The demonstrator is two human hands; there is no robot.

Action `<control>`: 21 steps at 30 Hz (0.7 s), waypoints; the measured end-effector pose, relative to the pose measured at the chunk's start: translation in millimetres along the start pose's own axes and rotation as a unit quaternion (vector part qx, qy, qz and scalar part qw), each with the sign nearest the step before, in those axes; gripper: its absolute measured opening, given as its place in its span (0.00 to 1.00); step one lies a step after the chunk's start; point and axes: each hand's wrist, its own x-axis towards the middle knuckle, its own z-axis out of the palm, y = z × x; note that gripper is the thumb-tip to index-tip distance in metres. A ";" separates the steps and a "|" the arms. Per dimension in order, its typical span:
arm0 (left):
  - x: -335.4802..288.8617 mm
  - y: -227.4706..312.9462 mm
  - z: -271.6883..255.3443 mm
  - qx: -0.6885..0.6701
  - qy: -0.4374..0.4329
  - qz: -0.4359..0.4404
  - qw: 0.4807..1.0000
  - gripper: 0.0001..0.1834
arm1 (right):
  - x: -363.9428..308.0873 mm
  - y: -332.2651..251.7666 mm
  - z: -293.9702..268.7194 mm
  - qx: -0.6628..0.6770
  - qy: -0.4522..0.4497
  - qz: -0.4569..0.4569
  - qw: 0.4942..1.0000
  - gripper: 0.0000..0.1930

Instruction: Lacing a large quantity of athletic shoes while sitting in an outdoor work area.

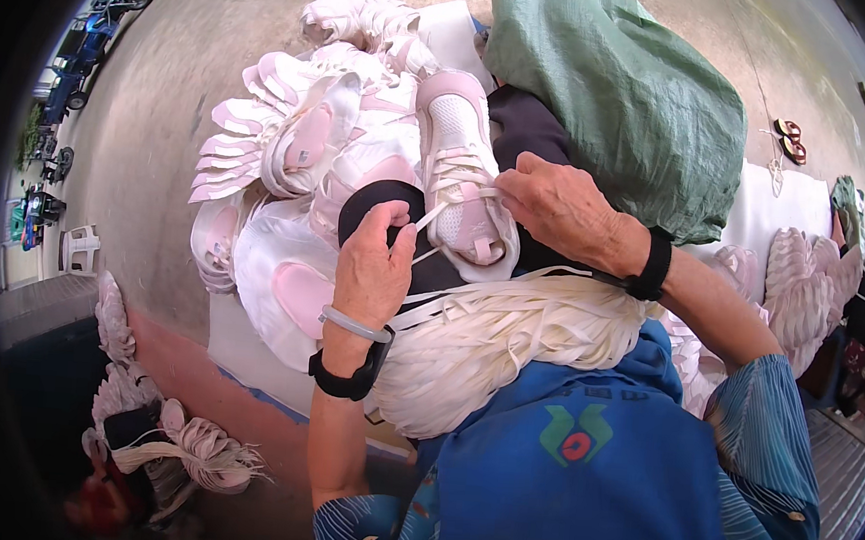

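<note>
A pink and white shoe upper [460, 162] lies on my black-clad knee, partly laced with a white lace [434, 213]. My left hand [373, 266] pinches one end of that lace just left of the shoe. My right hand [557, 207] rests on the shoe's right side, fingers gripping the lace near the lower eyelets. A thick bundle of white laces [498, 340] lies across my lap below both hands.
A pile of pink and white shoe uppers [302, 130] lies on the floor ahead to the left. A large green sack [625, 93] sits at the upper right. More uppers [803, 276] lie at right, another lace bundle [204, 455] at lower left.
</note>
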 end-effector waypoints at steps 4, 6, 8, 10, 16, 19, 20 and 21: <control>8.4 1.1 2.4 -0.003 -0.034 -0.036 0.999 0.11 | 1.0 5.5 -5.5 0.024 -0.019 0.001 1.000 0.06; 11.6 3.1 1.3 -0.010 -0.051 -0.048 0.997 0.09 | -0.3 3.8 -7.2 0.060 -0.003 -0.006 0.998 0.06; 13.1 2.0 0.9 -0.018 -0.066 -0.061 0.996 0.08 | -1.6 -1.4 -13.8 0.070 0.006 -0.014 0.997 0.06; 14.6 -0.7 -1.5 -0.049 -0.086 -0.089 0.991 0.07 | -1.3 -2.4 -15.1 0.080 0.016 -0.021 0.996 0.07; 18.6 -1.6 -10.3 -0.003 -0.044 -0.063 0.997 0.06 | -3.4 6.0 -12.6 0.033 0.021 -0.031 0.999 0.06; 20.5 -9.8 -12.5 0.033 -0.011 -0.033 0.999 0.06 | -3.5 12.7 -4.8 0.031 0.002 -0.015 0.999 0.06; 20.9 -12.9 -15.3 0.033 -0.010 -0.034 0.999 0.06 | -1.8 19.2 -0.8 0.030 0.010 -0.013 0.999 0.06; 22.6 -16.6 -18.3 0.047 -0.003 -0.033 0.998 0.06 | 0.2 23.0 -0.2 0.028 0.018 -0.010 0.999 0.07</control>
